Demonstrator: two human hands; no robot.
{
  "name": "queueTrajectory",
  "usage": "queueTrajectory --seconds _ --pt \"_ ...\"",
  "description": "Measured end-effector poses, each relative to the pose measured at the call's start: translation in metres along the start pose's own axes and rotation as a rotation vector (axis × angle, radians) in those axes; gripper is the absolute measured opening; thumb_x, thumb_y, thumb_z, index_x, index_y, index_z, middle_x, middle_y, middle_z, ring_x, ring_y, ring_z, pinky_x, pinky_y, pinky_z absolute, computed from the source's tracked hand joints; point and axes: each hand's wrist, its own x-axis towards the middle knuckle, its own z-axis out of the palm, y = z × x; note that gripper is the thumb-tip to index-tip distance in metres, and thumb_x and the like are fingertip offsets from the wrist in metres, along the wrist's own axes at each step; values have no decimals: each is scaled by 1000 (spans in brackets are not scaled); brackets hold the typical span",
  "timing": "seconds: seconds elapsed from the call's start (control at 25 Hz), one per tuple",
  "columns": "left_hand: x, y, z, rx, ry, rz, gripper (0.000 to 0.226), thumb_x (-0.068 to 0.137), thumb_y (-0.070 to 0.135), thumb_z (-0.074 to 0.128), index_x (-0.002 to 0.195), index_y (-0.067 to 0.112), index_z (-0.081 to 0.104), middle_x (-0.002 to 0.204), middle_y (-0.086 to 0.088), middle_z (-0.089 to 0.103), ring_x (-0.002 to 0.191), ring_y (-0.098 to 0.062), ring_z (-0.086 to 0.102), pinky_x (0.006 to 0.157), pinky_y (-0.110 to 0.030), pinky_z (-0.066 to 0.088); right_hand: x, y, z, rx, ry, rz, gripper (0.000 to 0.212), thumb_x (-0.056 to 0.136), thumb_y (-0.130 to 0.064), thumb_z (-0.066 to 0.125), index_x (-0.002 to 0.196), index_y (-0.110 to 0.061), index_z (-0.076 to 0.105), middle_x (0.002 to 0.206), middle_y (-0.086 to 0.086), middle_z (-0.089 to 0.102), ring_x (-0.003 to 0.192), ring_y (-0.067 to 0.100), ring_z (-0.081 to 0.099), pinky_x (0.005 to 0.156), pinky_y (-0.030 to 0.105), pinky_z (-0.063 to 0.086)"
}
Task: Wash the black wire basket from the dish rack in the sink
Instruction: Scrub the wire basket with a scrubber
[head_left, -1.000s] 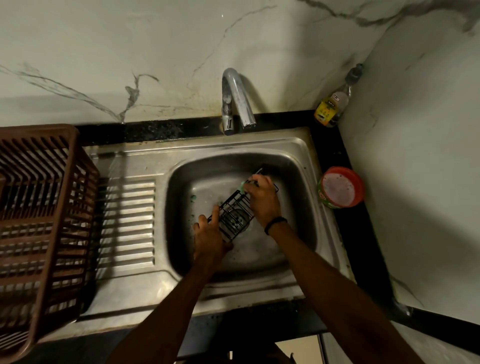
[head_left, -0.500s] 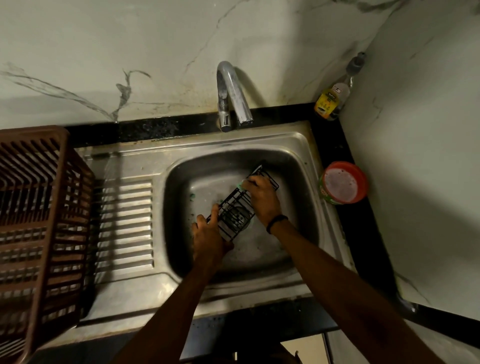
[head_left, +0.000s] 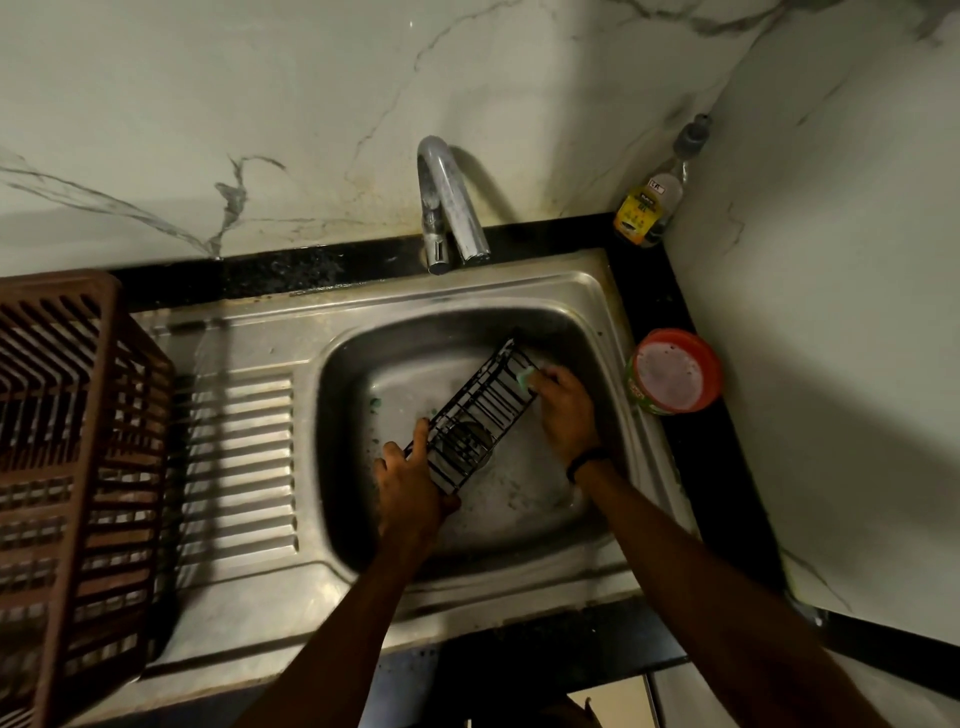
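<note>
The black wire basket (head_left: 475, 415) lies slantwise inside the steel sink (head_left: 363, 519), its far end up toward the right. My left hand (head_left: 413, 483) grips the basket's near lower end. My right hand (head_left: 563, 410) holds a green scrub pad (head_left: 527, 378) against the basket's upper right end. The sink drain shows through the wires under the basket's middle.
A brown plastic dish rack (head_left: 67, 467) stands on the ribbed drainboard (head_left: 244, 467) at the left. The chrome tap (head_left: 449, 208) arches over the sink's back edge. A round red-lidded tub (head_left: 672, 371) and a bottle (head_left: 652, 202) sit on the black counter at the right.
My right hand with the scrub pad has slid from the basket's upper left edge over to its right end. The left hand keeps its hold.
</note>
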Motion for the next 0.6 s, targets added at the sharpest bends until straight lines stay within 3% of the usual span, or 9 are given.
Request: queueTrajectory --seconds 0.08,0.16,0.28,0.36,0.48,0.6 --pt "0 1 -2 4 -6 -8 122 70 31 92 161 37 11 153 -19 28 139 -38 33 108 -51 43 -14 16 -13 -83 10 45 10 92 -9 62 91 -11 72 86 -5 65 85 9 62 78 17 49" --pt "1 3 -1 5 -11 -16 123 68 32 93 161 36 12 152 -19 29 138 -38 34 109 -50 43 -9 21 -16 -257 52 -32 17 92 -3 60 101 -6 73 100 1 66 93 13 61 89 22 49" --pt "1 6 -1 -4 -19 -42 124 68 30 93 161 34 12 152 -19 28 139 -38 33 109 -50 42 22 4 -6 -290 243 -178 16 91 -6 64 103 -7 75 105 11 71 96 22 64 86 28 49" --pt "1 6 -1 -1 -25 -39 123 67 30 93 160 33 13 151 -18 29 138 -38 33 109 -50 42 48 -14 0 -282 172 -168 14 89 -11 67 99 -8 77 101 11 74 95 23 67 86 30 50" --pt "1 5 -2 11 -18 -25 124 66 31 94 160 34 13 149 -17 30 136 -37 36 106 -49 45 79 -27 8 -349 -86 -9 13 87 -14 70 96 -8 77 99 11 74 96 24 67 92 33 52" --pt "1 3 -3 37 -13 -5 124 64 34 94 159 35 14 146 -17 32 134 -37 37 103 -48 47 83 -25 11 -491 -112 -14 13 89 -8 64 85 -7 76 93 13 73 91 25 66 89 35 53"
